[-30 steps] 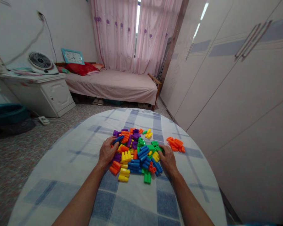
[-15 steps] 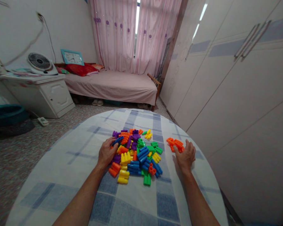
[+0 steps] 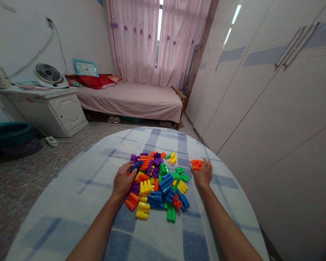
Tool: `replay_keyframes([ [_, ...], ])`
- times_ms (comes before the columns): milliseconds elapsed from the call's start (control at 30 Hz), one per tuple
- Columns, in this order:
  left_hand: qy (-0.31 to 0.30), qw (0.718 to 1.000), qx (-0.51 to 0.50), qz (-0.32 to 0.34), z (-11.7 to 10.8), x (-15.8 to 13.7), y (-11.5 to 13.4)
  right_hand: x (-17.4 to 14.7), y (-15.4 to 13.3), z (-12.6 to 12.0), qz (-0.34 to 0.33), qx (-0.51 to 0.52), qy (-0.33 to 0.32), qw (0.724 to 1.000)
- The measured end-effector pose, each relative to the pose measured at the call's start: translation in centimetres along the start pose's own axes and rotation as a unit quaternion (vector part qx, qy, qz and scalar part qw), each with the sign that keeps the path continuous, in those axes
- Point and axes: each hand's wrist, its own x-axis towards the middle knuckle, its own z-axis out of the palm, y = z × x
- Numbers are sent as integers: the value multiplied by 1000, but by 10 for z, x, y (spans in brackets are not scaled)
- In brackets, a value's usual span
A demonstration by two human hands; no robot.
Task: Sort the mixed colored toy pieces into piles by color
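Observation:
My left hand (image 3: pixel 123 180) rests at the left edge of a pile of plastic tube-shaped toy blocks. Its thumb and forefinger close around a blue block (image 3: pixel 137 165). On the right, a separate cluster of orange blocks (image 3: pixel 197 164) lies on the cloth. My right hand (image 3: pixel 202 173) curls around that cluster from the near right side, its thumb to the left, and hides part of it. Between the hands lie several blocks: yellow (image 3: pixel 145 187), blue (image 3: pixel 166 183), green (image 3: pixel 171 214), purple (image 3: pixel 157 161) and orange (image 3: pixel 132 201).
A blue-and-white checked cloth covers the round table (image 3: pixel 84 203). Beyond stand a bed (image 3: pixel 130 96) and pink curtains (image 3: pixel 136 47). A white wardrobe (image 3: pixel 274 108) lines the right side. At left are a cabinet (image 3: pixel 66 112) with a fan (image 3: pixel 49 73) and a teal bin (image 3: pixel 11 132).
My right hand has moved left over the orange cluster, which has shifted slightly left and is more covered. My left hand stays beside the pile with the blue block. The view has shifted a little.

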Motion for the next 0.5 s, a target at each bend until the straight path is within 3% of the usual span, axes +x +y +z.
replay_keyframes([
  [267,2,1000,-1,-3,0,0,0,28,-33,19,4,15,-59,998],
  [500,0,1000,-1,-3,0,0,0,37,-29,12,-72,75,-128,986],
])
